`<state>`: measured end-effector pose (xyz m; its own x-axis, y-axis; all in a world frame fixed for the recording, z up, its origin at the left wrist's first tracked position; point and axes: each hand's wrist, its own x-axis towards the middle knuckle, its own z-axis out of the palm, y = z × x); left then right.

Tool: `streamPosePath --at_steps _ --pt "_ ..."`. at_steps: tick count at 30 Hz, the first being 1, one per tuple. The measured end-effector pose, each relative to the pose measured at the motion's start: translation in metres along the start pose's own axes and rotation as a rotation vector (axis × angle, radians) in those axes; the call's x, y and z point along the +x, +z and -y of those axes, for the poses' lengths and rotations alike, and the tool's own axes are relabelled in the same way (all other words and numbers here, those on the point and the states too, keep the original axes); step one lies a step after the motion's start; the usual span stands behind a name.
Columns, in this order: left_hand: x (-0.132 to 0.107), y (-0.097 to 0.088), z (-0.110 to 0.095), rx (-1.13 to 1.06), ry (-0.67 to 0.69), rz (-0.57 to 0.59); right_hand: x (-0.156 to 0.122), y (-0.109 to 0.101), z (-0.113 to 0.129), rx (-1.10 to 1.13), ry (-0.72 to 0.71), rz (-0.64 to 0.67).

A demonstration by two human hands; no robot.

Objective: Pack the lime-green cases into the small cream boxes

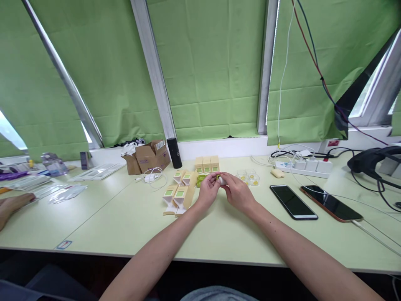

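My left hand (208, 193) and my right hand (236, 192) meet above the pale green table (125, 217), fingers pinched together on a small white and green object (220, 179) between them. Just left of my hands lie several small cream boxes with green windows (177, 194), some open and tipped. Three closed cream boxes (207, 164) stand in a row behind my hands. A green ring-shaped piece (200, 180) lies under my left fingers. Small clear pieces with yellow centres (250, 177) sit to the right of my hands.
Two phones (293, 201) (331, 203) lie at the right, near a white power strip (305, 166) with cables. A brown cardboard box (150, 156) and a black cylinder (174, 153) stand at the back. Another person's hand (12, 207) rests at the far left beside plastic bags (67, 193).
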<state>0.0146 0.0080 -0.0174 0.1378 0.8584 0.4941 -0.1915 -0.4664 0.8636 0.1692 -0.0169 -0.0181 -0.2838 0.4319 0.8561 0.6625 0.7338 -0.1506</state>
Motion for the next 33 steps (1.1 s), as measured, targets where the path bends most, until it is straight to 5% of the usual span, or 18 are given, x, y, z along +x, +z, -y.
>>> streamPosePath --at_steps 33 --pt "0.0 -0.0058 0.0099 -0.056 -0.03 0.083 -0.0049 0.0031 -0.0032 0.034 0.024 -0.032"
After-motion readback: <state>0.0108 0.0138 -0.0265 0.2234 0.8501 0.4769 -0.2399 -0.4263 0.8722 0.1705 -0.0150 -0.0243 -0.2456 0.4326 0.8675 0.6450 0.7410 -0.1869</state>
